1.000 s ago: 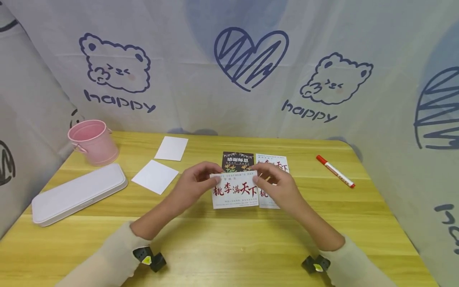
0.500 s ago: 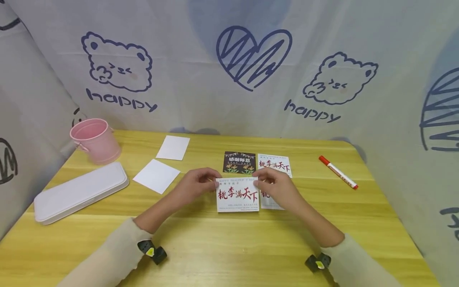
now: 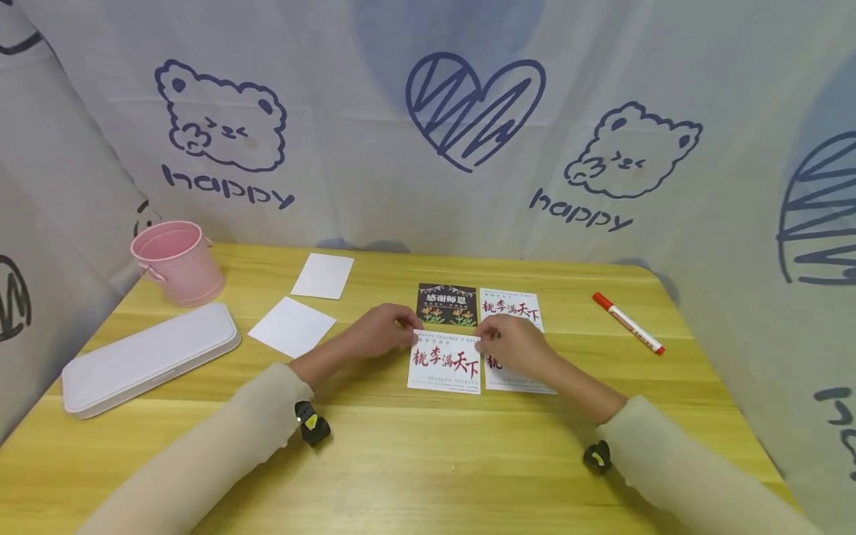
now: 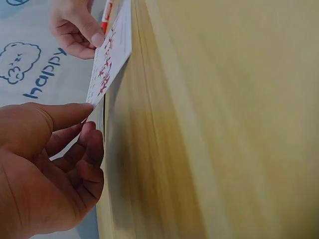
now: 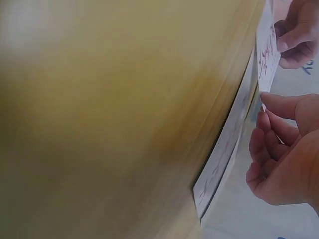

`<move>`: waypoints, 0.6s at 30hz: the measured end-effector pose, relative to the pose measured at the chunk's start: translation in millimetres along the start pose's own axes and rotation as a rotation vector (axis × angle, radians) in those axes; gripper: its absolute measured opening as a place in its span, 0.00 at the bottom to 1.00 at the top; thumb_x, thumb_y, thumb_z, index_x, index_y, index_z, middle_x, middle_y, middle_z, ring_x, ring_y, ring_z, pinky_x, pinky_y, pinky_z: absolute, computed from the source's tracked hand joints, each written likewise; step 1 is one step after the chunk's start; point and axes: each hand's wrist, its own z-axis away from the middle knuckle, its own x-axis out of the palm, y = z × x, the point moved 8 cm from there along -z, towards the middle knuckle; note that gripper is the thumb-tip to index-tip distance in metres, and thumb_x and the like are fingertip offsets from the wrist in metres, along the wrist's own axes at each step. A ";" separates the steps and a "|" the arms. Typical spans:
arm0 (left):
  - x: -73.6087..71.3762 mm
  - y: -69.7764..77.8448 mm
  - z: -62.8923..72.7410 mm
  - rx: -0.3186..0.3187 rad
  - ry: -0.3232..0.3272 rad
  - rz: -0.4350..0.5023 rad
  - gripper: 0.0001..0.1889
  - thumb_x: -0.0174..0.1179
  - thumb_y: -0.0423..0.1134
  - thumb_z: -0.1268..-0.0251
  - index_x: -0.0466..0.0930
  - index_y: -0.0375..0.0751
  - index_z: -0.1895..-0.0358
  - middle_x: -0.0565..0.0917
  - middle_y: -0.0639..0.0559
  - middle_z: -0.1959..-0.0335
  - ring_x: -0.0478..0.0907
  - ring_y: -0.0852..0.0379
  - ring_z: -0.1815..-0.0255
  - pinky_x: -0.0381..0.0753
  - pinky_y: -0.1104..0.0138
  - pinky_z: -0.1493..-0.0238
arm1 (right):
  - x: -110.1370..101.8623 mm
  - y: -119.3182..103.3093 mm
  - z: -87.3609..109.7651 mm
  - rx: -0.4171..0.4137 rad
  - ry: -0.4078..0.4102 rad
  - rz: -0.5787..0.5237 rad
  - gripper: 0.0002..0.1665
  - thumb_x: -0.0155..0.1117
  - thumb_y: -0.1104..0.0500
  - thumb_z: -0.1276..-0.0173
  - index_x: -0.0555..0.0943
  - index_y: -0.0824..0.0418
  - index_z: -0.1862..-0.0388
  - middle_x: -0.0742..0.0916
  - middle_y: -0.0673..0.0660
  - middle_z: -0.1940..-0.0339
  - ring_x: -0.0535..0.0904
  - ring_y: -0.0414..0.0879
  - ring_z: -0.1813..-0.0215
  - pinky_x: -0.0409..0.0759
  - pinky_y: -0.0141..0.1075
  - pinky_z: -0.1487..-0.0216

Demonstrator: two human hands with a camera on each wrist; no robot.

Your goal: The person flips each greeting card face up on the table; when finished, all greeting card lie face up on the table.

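A white card with red Chinese lettering (image 3: 444, 364) is held by both hands at its far corners. My left hand (image 3: 384, 332) pinches the left corner; in the left wrist view its thumb (image 4: 70, 115) lies on the printed face. At the right corner, my right hand (image 3: 518, 348) pinches between thumb and fingers. In the right wrist view the held card (image 5: 267, 55) looks tilted, its near edge low over the table. Just beyond it lies a dark card with flowers (image 3: 446, 305). Another red-lettered card (image 3: 518, 380) lies to its right, partly under my right hand, and one more (image 3: 511, 305) lies behind that.
Two blank white cards (image 3: 292, 327) lie left of the hands. A white case (image 3: 150, 360) and a pink bucket (image 3: 179, 264) stand farther left. A red-and-white marker (image 3: 628, 323) lies at the right. Printed cloth (image 3: 374, 171) hangs behind the wooden table (image 3: 428, 461).
Both hands have brought the held card slightly right and down towards the table, beside the other red-lettered card. It looks flatter now, and more of the dark card behind shows than a second ago.
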 end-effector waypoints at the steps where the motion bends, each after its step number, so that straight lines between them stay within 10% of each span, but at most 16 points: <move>1: 0.2 -0.7 -2.5 0.001 -0.002 -0.023 0.08 0.62 0.35 0.32 0.85 0.41 0.53 0.85 0.51 0.59 0.76 0.58 0.63 0.76 0.66 0.59 | 0.0 0.7 -2.5 -0.004 0.001 0.015 0.08 0.70 0.58 0.33 0.86 0.57 0.56 0.84 0.48 0.70 0.76 0.41 0.71 0.76 0.36 0.64; 18: 5.1 -2.0 -16.7 -0.022 -0.020 -0.191 0.08 0.64 0.37 0.33 0.86 0.42 0.54 0.86 0.50 0.55 0.79 0.55 0.55 0.77 0.59 0.46 | 4.0 8.8 -16.9 -0.035 0.007 0.144 0.09 0.72 0.56 0.35 0.88 0.57 0.57 0.85 0.48 0.70 0.75 0.42 0.68 0.74 0.37 0.60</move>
